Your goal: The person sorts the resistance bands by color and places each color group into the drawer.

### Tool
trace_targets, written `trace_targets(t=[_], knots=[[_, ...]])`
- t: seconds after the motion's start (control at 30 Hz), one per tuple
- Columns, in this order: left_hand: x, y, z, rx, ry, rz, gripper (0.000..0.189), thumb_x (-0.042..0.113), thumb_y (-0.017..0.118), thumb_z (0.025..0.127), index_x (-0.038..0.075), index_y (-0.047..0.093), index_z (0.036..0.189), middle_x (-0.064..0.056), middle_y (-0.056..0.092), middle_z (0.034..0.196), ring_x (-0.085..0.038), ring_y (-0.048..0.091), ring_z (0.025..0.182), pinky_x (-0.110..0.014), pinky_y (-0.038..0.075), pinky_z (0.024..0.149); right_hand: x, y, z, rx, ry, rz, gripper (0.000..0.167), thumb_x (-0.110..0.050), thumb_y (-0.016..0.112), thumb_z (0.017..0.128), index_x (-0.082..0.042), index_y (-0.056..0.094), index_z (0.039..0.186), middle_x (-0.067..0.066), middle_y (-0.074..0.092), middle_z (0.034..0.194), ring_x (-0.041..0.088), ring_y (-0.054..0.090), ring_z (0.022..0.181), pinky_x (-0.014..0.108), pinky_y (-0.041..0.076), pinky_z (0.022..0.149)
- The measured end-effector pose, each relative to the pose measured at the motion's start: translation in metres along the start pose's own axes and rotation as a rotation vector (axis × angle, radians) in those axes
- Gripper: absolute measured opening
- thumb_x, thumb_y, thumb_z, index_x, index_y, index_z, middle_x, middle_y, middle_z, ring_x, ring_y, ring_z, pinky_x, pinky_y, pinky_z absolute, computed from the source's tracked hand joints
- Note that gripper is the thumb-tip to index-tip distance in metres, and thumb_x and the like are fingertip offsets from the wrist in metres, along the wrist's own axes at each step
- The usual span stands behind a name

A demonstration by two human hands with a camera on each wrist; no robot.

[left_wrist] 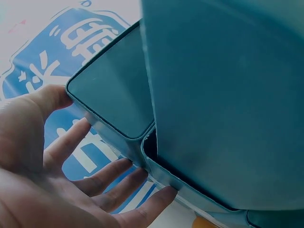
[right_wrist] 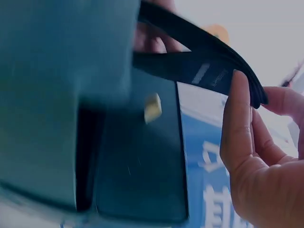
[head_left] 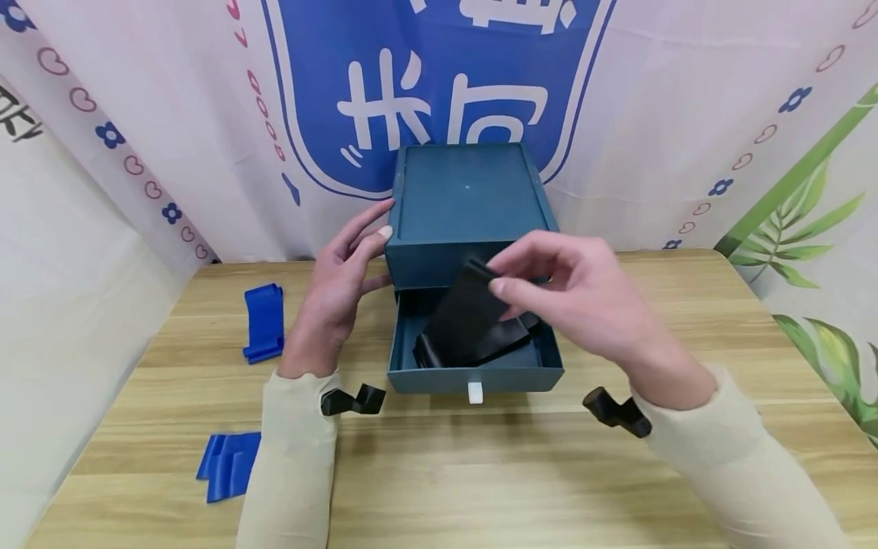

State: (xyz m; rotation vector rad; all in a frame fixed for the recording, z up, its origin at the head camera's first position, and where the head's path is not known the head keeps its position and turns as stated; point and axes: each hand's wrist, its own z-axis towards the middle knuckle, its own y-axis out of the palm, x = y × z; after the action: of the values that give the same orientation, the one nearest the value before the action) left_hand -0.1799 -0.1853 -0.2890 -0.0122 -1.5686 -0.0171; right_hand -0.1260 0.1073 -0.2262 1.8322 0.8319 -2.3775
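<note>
1. The black band (head_left: 463, 320) is flat and smooth, with faint pale print visible in the right wrist view; its raised end slants up from the open drawer (head_left: 439, 381), its lower part looped inside.
2. Of the hands, the right hand (head_left: 583, 293) pinches the band's upper end between thumb and fingers, above the drawer.
3. The left hand (head_left: 336, 282) has its fingers spread and fairly straight, touching the left side of the teal box (head_left: 473, 198).
4. A white tab (head_left: 475, 393) hangs on the drawer's front.
5. On the counter (head_left: 480, 473), left, lie a far blue strip (head_left: 264, 324) and a near blue strip (head_left: 229, 467), the latter partly covered by the left sleeve (head_left: 295, 457).
</note>
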Motion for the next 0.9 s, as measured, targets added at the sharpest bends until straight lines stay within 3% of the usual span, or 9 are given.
trace_targets(t=[0.13, 0.27, 0.47, 0.67, 0.9], knots=[[0.0, 0.001, 0.0, -0.002, -0.012, 0.0, 0.044, 0.042, 0.059, 0.11, 0.045, 0.056, 0.154, -0.002, 0.049, 0.166, -0.03, 0.049, 0.146, -0.067, 0.044, 0.12, 0.0, 0.017, 0.009, -0.079, -0.027, 0.013, 0.017, -0.007, 0.072, 0.101, -0.009, 0.077, 0.118, 0.009, 0.077, 0.105, 0.024, 0.079, 0.083, 0.038, 0.067, 0.082], [-0.001, 0.002, 0.0, -0.004, -0.013, 0.009, 0.045, 0.042, 0.059, 0.11, 0.045, 0.056, 0.155, -0.002, 0.049, 0.167, -0.03, 0.049, 0.147, -0.067, 0.044, 0.12, -0.003, 0.027, 0.012, -0.098, -0.073, 0.055, 0.018, -0.005, 0.072, 0.1, -0.007, 0.077, 0.118, 0.009, 0.078, 0.104, 0.023, 0.08, 0.081, 0.038, 0.067, 0.082], [0.001, 0.001, 0.0, 0.008, -0.002, -0.002, 0.045, 0.041, 0.059, 0.11, 0.043, 0.056, 0.155, -0.004, 0.048, 0.167, -0.031, 0.05, 0.146, -0.067, 0.045, 0.119, 0.005, 0.029, 0.017, -0.034, 0.002, 0.05, 0.018, -0.003, 0.071, 0.101, -0.004, 0.075, 0.118, 0.013, 0.077, 0.102, 0.023, 0.079, 0.083, 0.039, 0.068, 0.081], [0.0, 0.0, 0.001, 0.0, 0.011, -0.015, 0.045, 0.039, 0.06, 0.11, 0.041, 0.057, 0.155, -0.003, 0.051, 0.165, -0.029, 0.052, 0.143, -0.066, 0.046, 0.118, 0.027, 0.021, 0.016, 0.046, 0.109, -0.1, 0.015, -0.007, 0.071, 0.101, -0.007, 0.076, 0.116, 0.011, 0.079, 0.1, 0.019, 0.079, 0.081, 0.03, 0.066, 0.081], [-0.001, 0.001, 0.0, 0.005, 0.008, -0.013, 0.045, 0.04, 0.06, 0.109, 0.042, 0.057, 0.154, -0.003, 0.051, 0.165, -0.03, 0.052, 0.143, -0.066, 0.046, 0.118, 0.036, 0.015, 0.012, 0.062, 0.117, -0.169, 0.014, -0.011, 0.072, 0.102, -0.008, 0.077, 0.114, 0.01, 0.08, 0.101, 0.018, 0.08, 0.08, 0.026, 0.065, 0.078]])
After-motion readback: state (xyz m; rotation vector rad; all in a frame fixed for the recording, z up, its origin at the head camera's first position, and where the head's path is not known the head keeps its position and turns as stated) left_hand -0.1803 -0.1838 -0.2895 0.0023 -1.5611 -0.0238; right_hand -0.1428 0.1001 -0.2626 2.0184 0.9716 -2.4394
